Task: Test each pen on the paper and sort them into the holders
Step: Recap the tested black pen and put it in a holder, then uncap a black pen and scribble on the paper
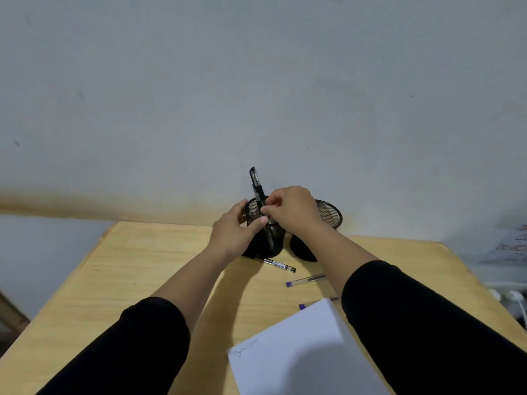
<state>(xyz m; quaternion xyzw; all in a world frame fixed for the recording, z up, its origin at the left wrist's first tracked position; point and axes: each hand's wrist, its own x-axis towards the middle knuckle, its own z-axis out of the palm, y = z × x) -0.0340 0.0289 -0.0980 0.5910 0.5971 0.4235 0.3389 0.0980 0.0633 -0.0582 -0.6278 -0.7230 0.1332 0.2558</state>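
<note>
Two black mesh holders stand at the table's far edge: the left holder (253, 208) and the right holder (329, 212). A black pen (256, 183) stands tilted in the left holder. My right hand (291, 208) pinches this pen at the holder's rim. My left hand (233, 233) grips the left holder's side. Three more pens lie on the table: a black-capped one (278, 265), a blue-capped one (305, 280), and another blue-capped one (303, 305) partly hidden by the white paper (299, 352), which bears a few scribbles.
The wooden table (128, 266) stands against a pale wall. At the right edge lie a printed sheet (510, 243) and white plugs with cables (510, 297). My black sleeves cover the near part of the table.
</note>
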